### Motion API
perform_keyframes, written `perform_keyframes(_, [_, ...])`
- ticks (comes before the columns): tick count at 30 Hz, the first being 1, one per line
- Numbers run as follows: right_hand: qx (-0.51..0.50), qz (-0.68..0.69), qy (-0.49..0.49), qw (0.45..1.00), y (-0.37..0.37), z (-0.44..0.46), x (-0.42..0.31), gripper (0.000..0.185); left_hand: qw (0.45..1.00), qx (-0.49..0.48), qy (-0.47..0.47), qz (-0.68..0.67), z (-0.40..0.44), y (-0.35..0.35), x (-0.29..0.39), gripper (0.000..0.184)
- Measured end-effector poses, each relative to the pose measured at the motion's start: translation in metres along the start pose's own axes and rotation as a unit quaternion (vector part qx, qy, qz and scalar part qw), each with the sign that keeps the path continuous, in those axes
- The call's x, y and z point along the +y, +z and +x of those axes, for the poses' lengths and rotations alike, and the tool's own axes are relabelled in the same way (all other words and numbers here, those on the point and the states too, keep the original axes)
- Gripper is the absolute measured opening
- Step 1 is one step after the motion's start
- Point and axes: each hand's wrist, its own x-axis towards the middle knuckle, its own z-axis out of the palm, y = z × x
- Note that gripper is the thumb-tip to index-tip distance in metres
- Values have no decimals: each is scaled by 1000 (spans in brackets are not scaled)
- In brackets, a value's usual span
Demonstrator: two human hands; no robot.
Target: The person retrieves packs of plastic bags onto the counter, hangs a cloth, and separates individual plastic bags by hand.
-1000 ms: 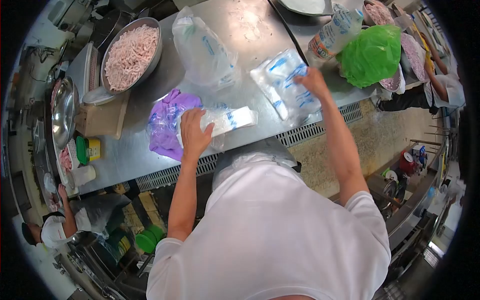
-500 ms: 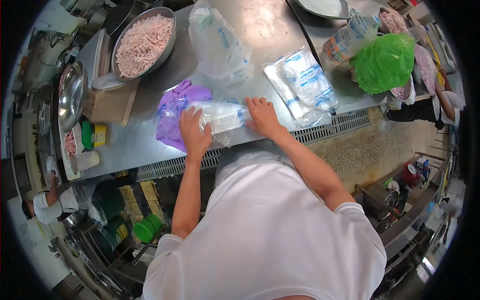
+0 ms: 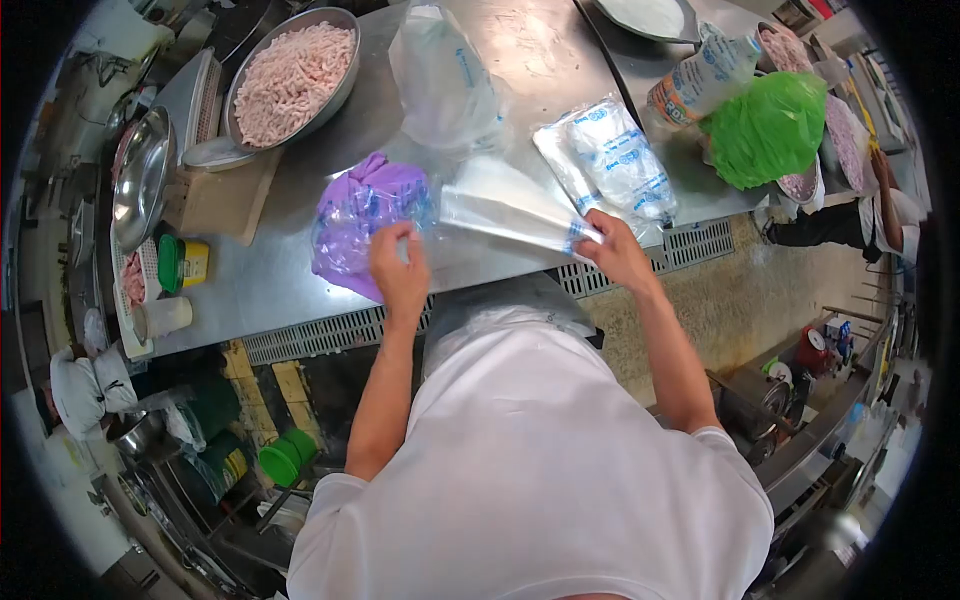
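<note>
My right hand (image 3: 618, 252) pinches the narrow printed end of a bundle of clear plastic bags (image 3: 505, 208). The bundle fans out wider to the left, above the steel table. My left hand (image 3: 400, 272) is beside the lower right of a purple plastic bag (image 3: 350, 235), which has a clear printed wrapper (image 3: 385, 205) over it. Its fingers are bent, with the thumb apart and the tips slightly blurred; nothing shows in them. A stack of flat packs of clear bags (image 3: 615, 165) lies just beyond my right hand.
Behind stands a translucent bag (image 3: 445, 85) beside a metal bowl of pale meat strips (image 3: 295, 85). A green bag (image 3: 770, 130) and a printed plastic bag (image 3: 705, 80) are at right. A yellow tub (image 3: 190, 265) sits at left. Another person (image 3: 880, 215) stands at far right.
My right hand has moved right and lifted the end of the clear bag bundle. My left hand has come off the bundle, and its fingers have curled.
</note>
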Motion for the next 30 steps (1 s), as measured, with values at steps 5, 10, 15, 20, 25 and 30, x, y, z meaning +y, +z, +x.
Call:
perform_keyframes(5, [130,-23,-56,990,29,-42,-44,17,862,-298,-199,-359,-7,25,56,35])
perform_keyframes(10, [117,-20,-139,983,57,-67,-40,27,756,-246,-289,-534,-6,54,91,51])
perform_keyframes(15, [146,48,9,988,51,-76,-11,57,763,-309,-315,-472,-23,71,85,48])
perform_keyframes(20, [100,226,122,961,27,-71,5,43,719,-370,-314,-498,-29,72,96,51])
perform_keyframes(25, [51,314,131,939,5,-77,0,25,681,-405,-298,-533,-28,77,95,53])
perform_keyframes(30, [81,336,56,937,-14,-84,-19,20,641,-455,-318,-531,-33,84,101,53])
